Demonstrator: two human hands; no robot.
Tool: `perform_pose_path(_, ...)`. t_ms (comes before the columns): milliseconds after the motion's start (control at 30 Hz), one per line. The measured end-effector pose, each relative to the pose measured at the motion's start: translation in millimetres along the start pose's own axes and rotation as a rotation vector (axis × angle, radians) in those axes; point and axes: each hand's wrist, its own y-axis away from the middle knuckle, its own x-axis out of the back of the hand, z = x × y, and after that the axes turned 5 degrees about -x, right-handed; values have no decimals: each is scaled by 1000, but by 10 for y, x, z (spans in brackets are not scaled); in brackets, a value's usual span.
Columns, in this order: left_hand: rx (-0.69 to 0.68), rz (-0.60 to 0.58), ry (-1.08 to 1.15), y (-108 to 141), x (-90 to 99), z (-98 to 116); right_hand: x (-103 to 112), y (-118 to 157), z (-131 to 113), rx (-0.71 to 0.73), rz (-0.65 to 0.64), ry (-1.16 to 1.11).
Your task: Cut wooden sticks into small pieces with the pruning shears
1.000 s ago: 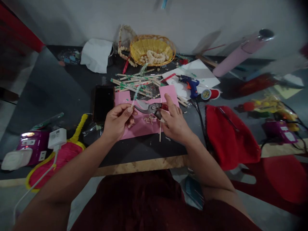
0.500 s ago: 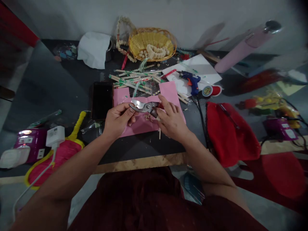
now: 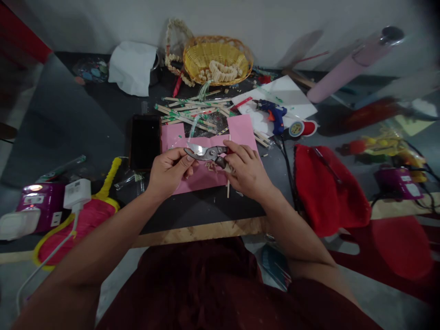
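My right hand is wrapped round the handles of a pair of pruning shears, whose metal blades point left. At the blade end, the thumb and fingers of my left hand are pinched together beside the lower curved jaw. Whatever lies in that pinch is too small or hidden to make out. Under the shears lies a pink paper sheet, with small cut wooden pieces on it. Behind it are several wooden chopsticks, some with green-printed wrapping.
A yellow wicker basket holds beadwork at the back. A blue glue gun and a red thread spool sit to the right, above a red cloth. A phone lies left of the pink paper.
My right hand's fingers, the index finger raised before, have closed further round the shears' handles. My left hand stays near the blade tip. The view has shifted slightly.
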Motion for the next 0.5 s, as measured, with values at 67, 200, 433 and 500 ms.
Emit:
perform_pose_path(67,-15,-19,-20,7,1,4,-10,0,13,-25,24,-60)
perform_pose_path(200,-35,-41,-55,21,-1,-12,-26,-2,-14,-79,-9,-34)
perform_pose_path(433,-10,-38,-90,41,0,-22,-72,-14,-68,-138,-38,4)
perform_pose_path(500,-16,-36,-99,48,0,-13,-82,-11,-67,-134,-35,-19)
